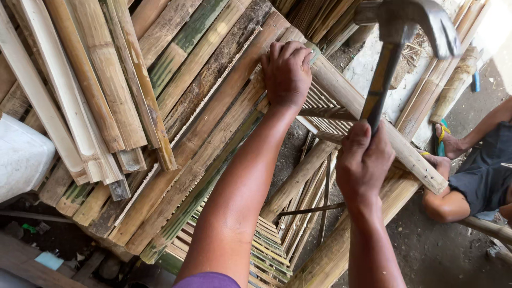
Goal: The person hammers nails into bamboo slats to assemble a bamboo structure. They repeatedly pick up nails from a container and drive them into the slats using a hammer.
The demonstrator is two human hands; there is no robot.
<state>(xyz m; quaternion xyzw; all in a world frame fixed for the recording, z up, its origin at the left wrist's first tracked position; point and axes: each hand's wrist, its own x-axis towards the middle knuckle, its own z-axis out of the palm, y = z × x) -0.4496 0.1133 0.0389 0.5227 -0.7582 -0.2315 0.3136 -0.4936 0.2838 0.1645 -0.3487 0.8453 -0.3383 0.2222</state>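
Split bamboo slats (pixel 106 96) crowd left hand (pixel 287 72), hammer (pixel 397 48).

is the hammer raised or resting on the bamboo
Raised: the right hand holds the hammer by its handle, head up clear of the bamboo frame.

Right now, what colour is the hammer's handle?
In the head view, the hammer handle is dark with yellowish-brown patches, gripped by the right hand.
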